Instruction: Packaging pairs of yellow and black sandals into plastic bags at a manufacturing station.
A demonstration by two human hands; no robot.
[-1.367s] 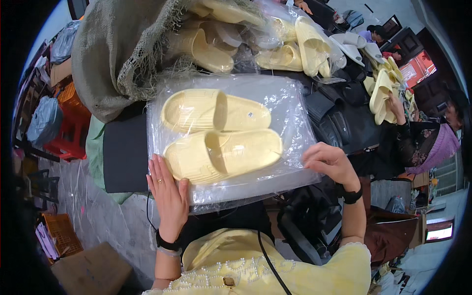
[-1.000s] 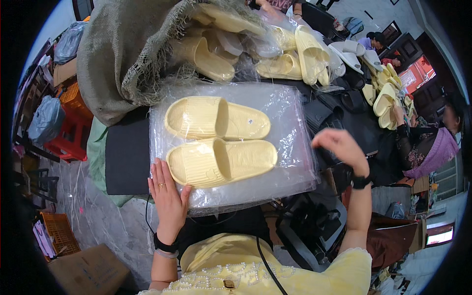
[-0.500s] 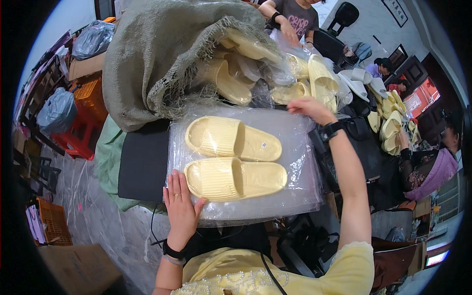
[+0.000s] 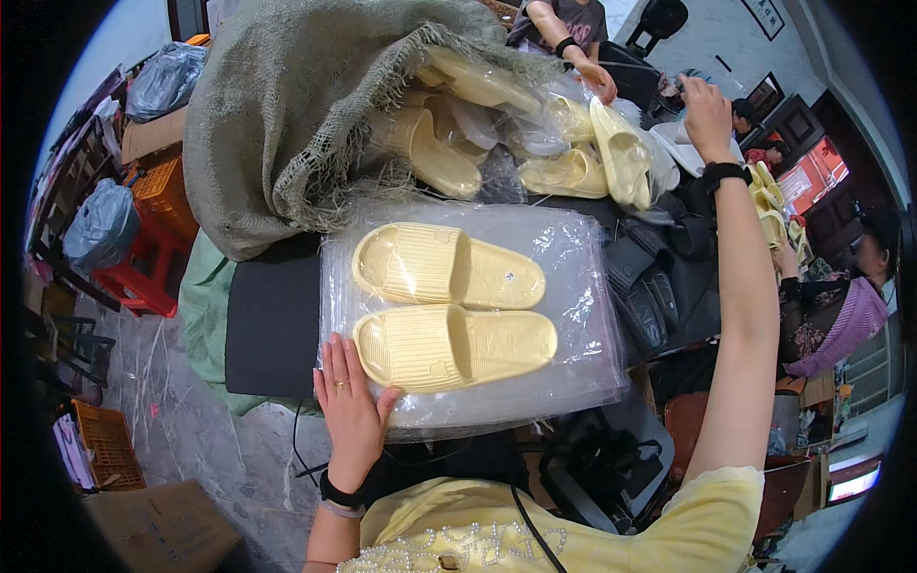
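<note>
A pair of pale yellow slippers, the upper slipper and the lower slipper, lies side by side on a stack of clear plastic bags. Whether a film covers them, I cannot tell. My left hand rests flat with its fingers stretched on the bags' left edge, its thumb by the lower slipper. My right arm reaches far out to the right. My right hand is raised over white slippers, its fingers loosely bent and nothing visible in them.
Behind the bags, a frayed grey-green sack spills bagged yellow slippers. Black slippers lie right of the bags. Across the table a person's hand is near the pile; another person sits at the right. A red stool stands left.
My right hand has moved away and to the right, from beside the yellow slippers to above the white ones. The black slippers now show. My left hand stays on the bags.
</note>
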